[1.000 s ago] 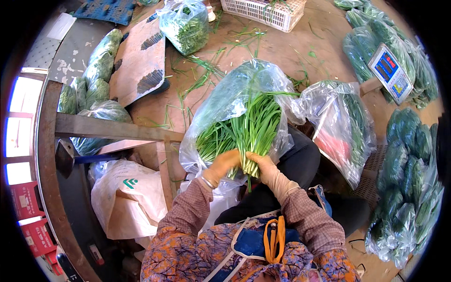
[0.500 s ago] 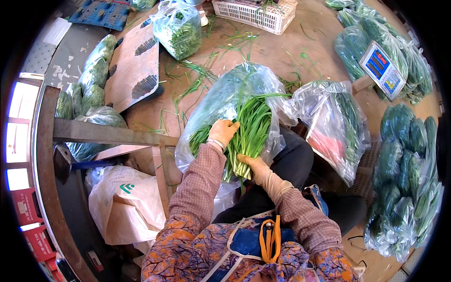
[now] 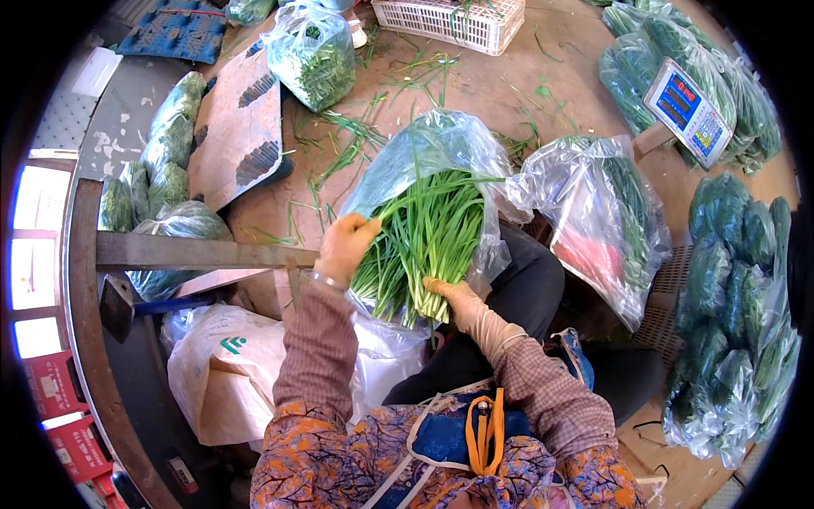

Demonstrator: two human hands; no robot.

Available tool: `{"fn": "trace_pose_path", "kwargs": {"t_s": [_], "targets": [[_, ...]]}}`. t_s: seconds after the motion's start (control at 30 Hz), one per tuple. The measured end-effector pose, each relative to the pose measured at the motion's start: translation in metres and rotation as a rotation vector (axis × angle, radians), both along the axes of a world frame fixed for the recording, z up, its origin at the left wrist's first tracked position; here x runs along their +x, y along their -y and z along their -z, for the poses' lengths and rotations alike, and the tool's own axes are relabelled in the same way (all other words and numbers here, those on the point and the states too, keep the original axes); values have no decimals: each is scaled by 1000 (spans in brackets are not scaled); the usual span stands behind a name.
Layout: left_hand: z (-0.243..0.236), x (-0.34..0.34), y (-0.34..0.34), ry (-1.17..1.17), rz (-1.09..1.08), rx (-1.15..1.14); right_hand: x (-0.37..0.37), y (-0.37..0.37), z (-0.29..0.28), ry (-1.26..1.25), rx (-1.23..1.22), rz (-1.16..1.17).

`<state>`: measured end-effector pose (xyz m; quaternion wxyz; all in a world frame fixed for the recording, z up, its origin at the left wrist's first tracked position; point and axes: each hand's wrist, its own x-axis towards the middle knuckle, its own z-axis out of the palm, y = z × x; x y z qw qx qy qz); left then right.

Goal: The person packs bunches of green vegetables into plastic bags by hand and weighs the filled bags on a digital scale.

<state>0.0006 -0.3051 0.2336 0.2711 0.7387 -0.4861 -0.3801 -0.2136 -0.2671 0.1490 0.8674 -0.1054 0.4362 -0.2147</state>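
Note:
A large clear plastic bag (image 3: 434,140) lies open over my lap, with long green garlic chives (image 3: 454,208) spread inside its mouth, pale stem ends toward me. My left hand (image 3: 346,250), in a tan glove, is closed on the bag's left edge. My right hand (image 3: 458,303), gloved too, wraps the lower stems of the chives at the bag's near side. Just to the right, another clear bag (image 3: 589,212) with greens in it rests on the scale, over something red and white.
A scale display (image 3: 688,112) stands at right, near several bagged bundles of greens (image 3: 721,297). A metal bar (image 3: 203,250) runs in from the left, above a white sack (image 3: 229,365). Behind are a white crate (image 3: 454,24), a filled bag (image 3: 314,59) and loose leaves.
My left hand has moved off the chives to the left and now grips the bag's edge, pulling it back so more leaves show. My right hand stays on the stems.

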Motion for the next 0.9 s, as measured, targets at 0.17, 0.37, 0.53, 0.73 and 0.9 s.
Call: {"fn": "trace_pose_path", "kwargs": {"t_s": [0.17,0.37,0.53,0.73,0.9], "targets": [[69,-37,-92,-312,-19,-56,6,-2,0,-27,1,-26],[47,-112,-105,289,222,-188,-6,-1,-10,-6,-29,-158],[33,-105,-91,180,400,-339,-12,3,-17,32,1,76],[77,-35,-83,-798,-213,162,-19,8,-14,15,-35,62],[94,-64,-77,-1022,-190,603,-26,11,-21,32,-74,4]]}}
